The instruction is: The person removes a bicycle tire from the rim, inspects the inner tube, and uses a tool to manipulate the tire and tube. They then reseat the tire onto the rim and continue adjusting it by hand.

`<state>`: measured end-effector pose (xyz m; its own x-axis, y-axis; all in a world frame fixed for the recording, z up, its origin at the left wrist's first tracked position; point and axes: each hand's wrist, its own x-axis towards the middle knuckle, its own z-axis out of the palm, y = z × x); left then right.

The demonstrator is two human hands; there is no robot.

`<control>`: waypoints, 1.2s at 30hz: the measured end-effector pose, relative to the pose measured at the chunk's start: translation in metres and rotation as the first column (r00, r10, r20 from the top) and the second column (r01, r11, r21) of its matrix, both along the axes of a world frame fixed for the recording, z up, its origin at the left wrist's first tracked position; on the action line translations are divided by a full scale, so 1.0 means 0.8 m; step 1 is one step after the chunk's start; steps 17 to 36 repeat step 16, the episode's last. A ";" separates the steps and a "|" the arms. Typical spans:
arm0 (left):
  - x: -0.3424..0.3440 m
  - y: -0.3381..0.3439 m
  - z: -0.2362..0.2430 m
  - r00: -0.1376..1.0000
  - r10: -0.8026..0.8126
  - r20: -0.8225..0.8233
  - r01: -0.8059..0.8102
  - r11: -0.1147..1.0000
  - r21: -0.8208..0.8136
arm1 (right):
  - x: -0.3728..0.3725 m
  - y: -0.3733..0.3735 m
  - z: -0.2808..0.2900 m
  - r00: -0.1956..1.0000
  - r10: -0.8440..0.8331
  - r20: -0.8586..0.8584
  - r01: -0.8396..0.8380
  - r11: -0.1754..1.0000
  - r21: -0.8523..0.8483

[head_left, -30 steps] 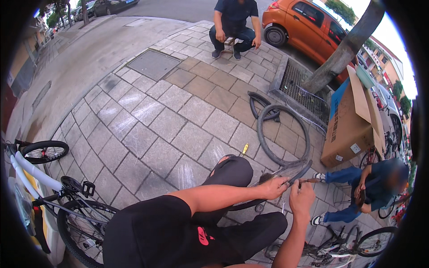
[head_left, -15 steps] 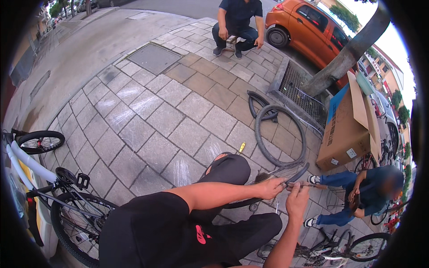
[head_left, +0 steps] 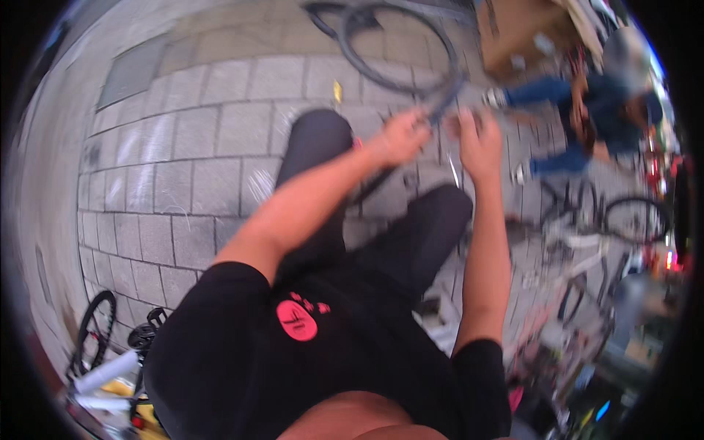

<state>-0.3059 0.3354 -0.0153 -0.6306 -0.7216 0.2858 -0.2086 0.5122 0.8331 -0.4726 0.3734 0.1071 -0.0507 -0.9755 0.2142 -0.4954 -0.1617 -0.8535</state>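
My left hand (head_left: 405, 137) is closed on a bicycle tire (head_left: 447, 99), a dark curved strip whose rim runs down between my knees. Just to its right is my right hand (head_left: 481, 144), raised with the fingers pinched together. A thin brown-handled tool (head_left: 523, 117) sticks out past its far side, though motion blurs the fingers and the tool's tip. A loose grey tire (head_left: 345, 37) lies on the paving ahead, beside another dark folded tire (head_left: 323, 16). Left of the hands, a small yellow-handled tool (head_left: 338, 91) rests on the paving.
A large cardboard box (head_left: 513, 40) stands at the far right. Near it is a person in blue trousers (head_left: 546, 92). A bicycle (head_left: 634, 220) is on the right, and another bicycle with a white frame (head_left: 106, 372) stands at the lower left. A thin metal tool (head_left: 454, 170) lies below my hands.
My view has tilted down and turned, so the hands, tires and box appear higher, and more of my shirt shows. Both hands stay close together at the tire, with a slightly wider gap.
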 end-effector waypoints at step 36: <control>0.018 0.008 0.067 0.916 0.192 -0.353 0.031 0.842 0.539 | 0.013 -0.005 -0.009 0.984 -0.027 0.174 0.025 1.000 0.019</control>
